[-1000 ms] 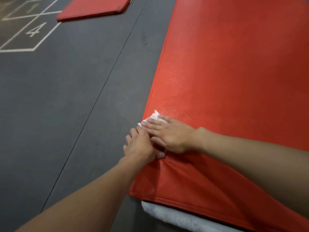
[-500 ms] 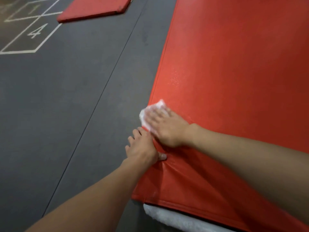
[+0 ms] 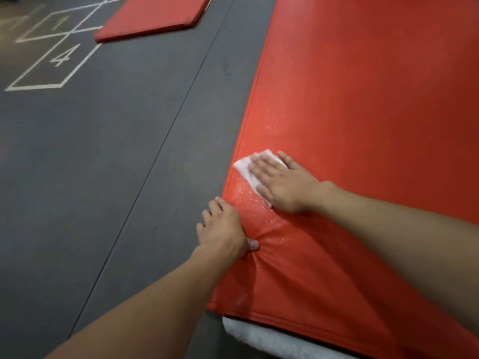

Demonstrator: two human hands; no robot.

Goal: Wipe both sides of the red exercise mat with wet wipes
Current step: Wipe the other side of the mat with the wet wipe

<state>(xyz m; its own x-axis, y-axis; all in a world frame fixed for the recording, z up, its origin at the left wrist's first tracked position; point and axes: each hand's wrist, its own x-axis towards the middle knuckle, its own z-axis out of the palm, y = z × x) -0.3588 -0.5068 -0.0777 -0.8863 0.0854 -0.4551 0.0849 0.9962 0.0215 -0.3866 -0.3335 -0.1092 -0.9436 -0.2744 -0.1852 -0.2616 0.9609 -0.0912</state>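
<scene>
A large red exercise mat fills the right side of the head view, lying on the dark floor. My right hand lies flat with straight fingers on a white wet wipe, pressing it onto the mat near its left edge. A wet sheen shows on the mat just below the wipe. My left hand grips the mat's left edge, thumb pressed into the top so the cover wrinkles, fingers curled over the side.
Dark grey floor with a seam line lies left of the mat. A second red mat lies at the far top left beside white painted hopscotch squares. White padding shows under the mat's near edge.
My right hand has slid the wipe away from me and slightly right along the mat's left edge, leaving a wet trail. My left hand stays gripping the edge.
</scene>
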